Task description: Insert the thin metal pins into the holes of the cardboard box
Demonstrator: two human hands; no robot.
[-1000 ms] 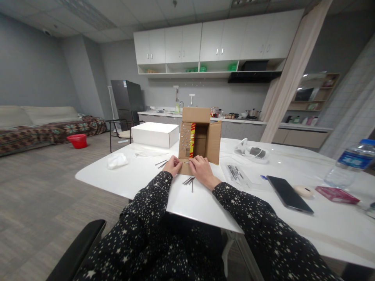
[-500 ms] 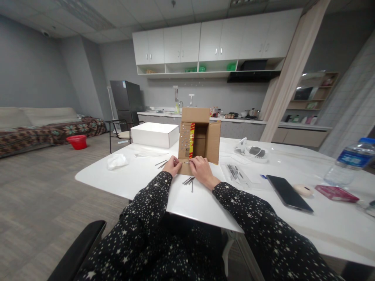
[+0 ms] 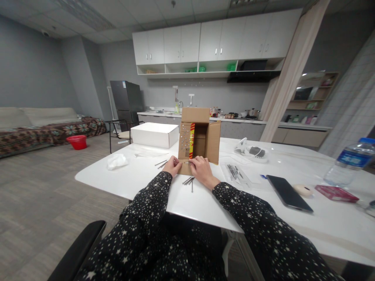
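Observation:
An open cardboard box (image 3: 202, 136) lies on its side on the white table (image 3: 205, 203), its left flap studded with nail heads. My left hand (image 3: 172, 165) rests with curled fingers at the box's near flap. My right hand (image 3: 200, 168) pinches something small at the same flap edge; what it holds is too small to name. A few loose nails (image 3: 189, 181) lie on the table just under my right hand, and more nails (image 3: 161, 163) lie left of my left hand.
A white box (image 3: 154, 134) and crumpled tissue (image 3: 116, 160) sit at the left. A bag of nails (image 3: 235, 173), a phone (image 3: 288, 194), a red pack (image 3: 336, 193) and a water bottle (image 3: 348, 162) lie at the right. A black chair arm (image 3: 77, 249) is near left.

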